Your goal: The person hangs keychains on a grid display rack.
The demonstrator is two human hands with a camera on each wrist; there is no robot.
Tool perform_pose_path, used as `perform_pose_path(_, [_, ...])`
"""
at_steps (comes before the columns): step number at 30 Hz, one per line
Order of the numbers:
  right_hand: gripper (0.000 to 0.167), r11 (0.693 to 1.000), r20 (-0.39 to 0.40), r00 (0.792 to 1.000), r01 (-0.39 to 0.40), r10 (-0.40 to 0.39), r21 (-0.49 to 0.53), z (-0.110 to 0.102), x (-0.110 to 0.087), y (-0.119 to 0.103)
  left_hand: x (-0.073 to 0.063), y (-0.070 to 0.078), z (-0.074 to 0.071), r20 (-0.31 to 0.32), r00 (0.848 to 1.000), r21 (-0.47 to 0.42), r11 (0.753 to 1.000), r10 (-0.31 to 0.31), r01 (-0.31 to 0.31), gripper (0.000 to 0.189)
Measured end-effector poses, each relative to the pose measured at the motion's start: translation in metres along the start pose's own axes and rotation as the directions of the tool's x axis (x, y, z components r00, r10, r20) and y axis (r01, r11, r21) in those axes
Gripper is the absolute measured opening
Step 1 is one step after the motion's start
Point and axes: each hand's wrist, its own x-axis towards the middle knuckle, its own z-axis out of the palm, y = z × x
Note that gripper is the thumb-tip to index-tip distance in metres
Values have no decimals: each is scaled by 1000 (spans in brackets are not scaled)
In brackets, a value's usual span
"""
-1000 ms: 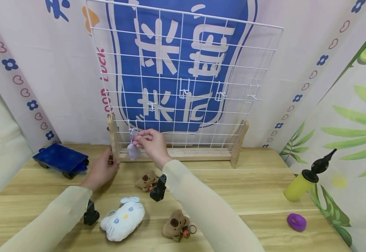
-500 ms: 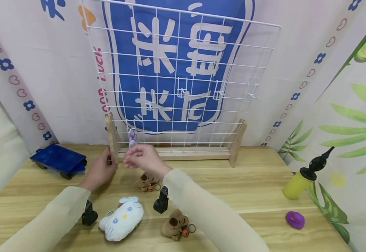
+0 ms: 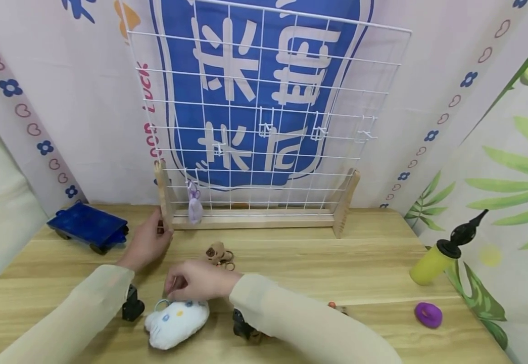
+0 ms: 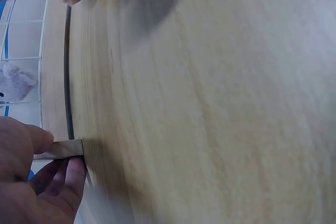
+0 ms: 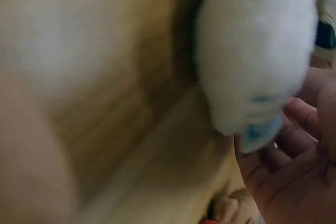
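Observation:
My left hand (image 3: 147, 241) grips the left wooden foot (image 4: 65, 149) of the white wire grid rack, thumb on one side and fingers on the other. A lilac plush keychain (image 3: 195, 210) hangs from a hook low on the grid's left. My right hand (image 3: 200, 280) is over the upper edge of a white cat-face plush (image 3: 177, 326), which lies on the table. In the right wrist view its loosely bent fingers are right at the plush's blue bow (image 5: 261, 134). A brown plush keychain (image 3: 216, 250) lies just beyond the right hand.
Several white hooks (image 3: 266, 130) hang on the grid. A blue toy cart (image 3: 88, 226) stands at left; a yellow pump (image 3: 429, 265) and a purple ring (image 3: 428, 315) are at right. My right sleeve (image 3: 309, 318) partly hides other small items.
My right hand has let go of the lilac keychain, which now hangs freely, and has moved down toward me to the white plush. My left hand has stayed on the rack foot.

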Motion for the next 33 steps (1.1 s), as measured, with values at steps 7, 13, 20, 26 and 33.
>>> perform_pose_path(7, [19, 995, 49, 998, 35, -30, -89, 12, 2, 1, 0, 1, -1, -11, 1000, 5, 1000, 15, -15, 64])
perform_pose_path(13, [27, 971, 79, 997, 35, -16, -235, 16, 2, -6, 1, 2, -1, -2, 1000, 12, 1000, 11, -11, 62])
perform_pose_path(20, [26, 963, 75, 994, -55, 78, -264, 22, 4, -10, -1, 0, 1, 4, 1000, 10, 1000, 4, -4, 64])
perform_pose_path(26, [23, 951, 77, 987, -113, 140, -286, 23, 7, -14, -2, 1, 1, -7, 1000, 15, 1000, 15, -15, 63])
perform_pose_path(33, [24, 967, 32, 991, -123, 133, -222, 26, 4, -14, 0, 0, 1, -5, 1000, 5, 1000, 23, -23, 63])
